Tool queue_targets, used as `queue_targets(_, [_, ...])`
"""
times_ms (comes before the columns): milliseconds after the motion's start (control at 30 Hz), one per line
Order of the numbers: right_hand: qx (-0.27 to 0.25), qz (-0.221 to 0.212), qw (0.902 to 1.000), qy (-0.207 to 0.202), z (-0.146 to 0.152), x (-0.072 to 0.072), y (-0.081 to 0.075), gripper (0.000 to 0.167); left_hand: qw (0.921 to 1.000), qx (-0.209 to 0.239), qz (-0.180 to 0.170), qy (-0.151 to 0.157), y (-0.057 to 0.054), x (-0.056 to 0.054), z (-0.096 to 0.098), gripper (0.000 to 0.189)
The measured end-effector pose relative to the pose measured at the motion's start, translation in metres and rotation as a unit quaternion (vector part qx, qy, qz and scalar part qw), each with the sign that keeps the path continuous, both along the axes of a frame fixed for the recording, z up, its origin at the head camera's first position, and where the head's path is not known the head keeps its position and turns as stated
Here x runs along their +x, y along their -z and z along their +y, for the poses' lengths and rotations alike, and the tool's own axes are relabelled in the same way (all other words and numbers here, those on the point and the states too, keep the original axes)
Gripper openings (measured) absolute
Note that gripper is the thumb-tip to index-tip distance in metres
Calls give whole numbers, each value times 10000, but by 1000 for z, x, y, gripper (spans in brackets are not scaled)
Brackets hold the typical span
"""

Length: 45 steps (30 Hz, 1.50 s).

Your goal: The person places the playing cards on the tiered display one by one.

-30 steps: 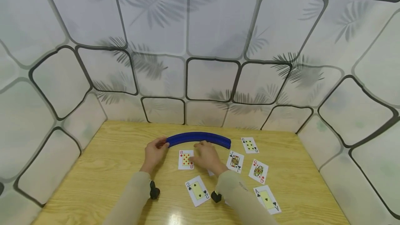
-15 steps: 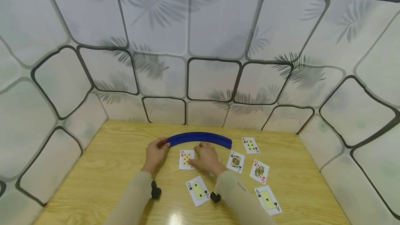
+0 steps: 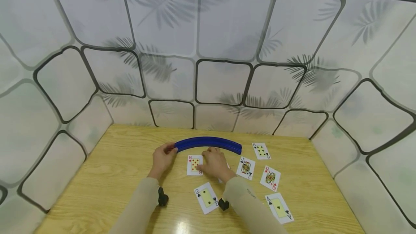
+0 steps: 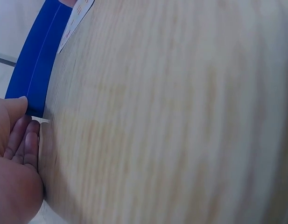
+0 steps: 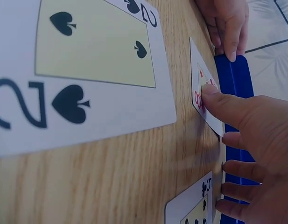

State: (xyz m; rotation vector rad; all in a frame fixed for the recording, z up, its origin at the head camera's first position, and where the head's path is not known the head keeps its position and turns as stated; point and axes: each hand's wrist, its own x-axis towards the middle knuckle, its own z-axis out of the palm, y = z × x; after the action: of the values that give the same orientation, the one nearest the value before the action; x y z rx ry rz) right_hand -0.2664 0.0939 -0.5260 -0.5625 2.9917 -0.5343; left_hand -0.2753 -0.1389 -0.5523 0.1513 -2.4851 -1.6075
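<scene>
A curved blue card holder (image 3: 208,142) lies toward the back of the table. My left hand (image 3: 163,158) grips its left end, the thumb on top in the left wrist view. My right hand (image 3: 215,163) is at the eight of diamonds (image 3: 191,161), just in front of the holder. In the right wrist view, the thumb lies on that card's face and the index finger meets its edge, pinching it. The other fingers of this hand are near the holder. A five of clubs (image 5: 195,205) lies beneath the right hand, mostly hidden in the head view.
Nearer me lies a two of spades (image 3: 206,198). To the right are a jack (image 3: 245,168), a queen of diamonds (image 3: 270,178), a six (image 3: 261,151) and an ace of clubs (image 3: 279,208), face up. Patterned wall panels (image 3: 221,82) border the wooden table (image 3: 107,183).
My right thumb has moved slightly onto the eight of diamonds. The left hand stays on the card holder. The whole view has shifted a little.
</scene>
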Motion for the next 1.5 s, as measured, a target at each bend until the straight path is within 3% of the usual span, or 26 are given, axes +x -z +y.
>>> queue_targets(267, [-600, -96, 9977, 291, -5, -2, 1, 61, 10000, 36, 35, -6, 2, 0, 0, 30])
queue_targets(433, [-1164, -339, 9908, 598, -8, -1, -1, 55, 10000, 11, 73, 9, 3, -1, 0, 30])
queue_targets(600, [-1612, -378, 9842, 621, -10, 2, -2, 47, 9999, 23, 111, -17, 2, 0, 0, 29])
queue_targets(833, [-2436, -366, 9675, 565, -12, -1, 1, 38, 9996, -66, 269, -43, 3, 0, 0, 26])
queue_targets(1133, [-3529, -435, 9332, 516, -12, -7, 2, 26, 9996, 18, 272, -13, 5, 0, 0, 28])
queue_targets(1267, [-3699, -316, 9270, 527, -15, -10, 0, 23, 9997, 27, 254, -18, 5, 0, 0, 28])
queue_targets(1500, [-3743, -107, 9254, 579, -19, -14, -9, 22, 9996, 1, 271, -38, 6, 0, 0, 27])
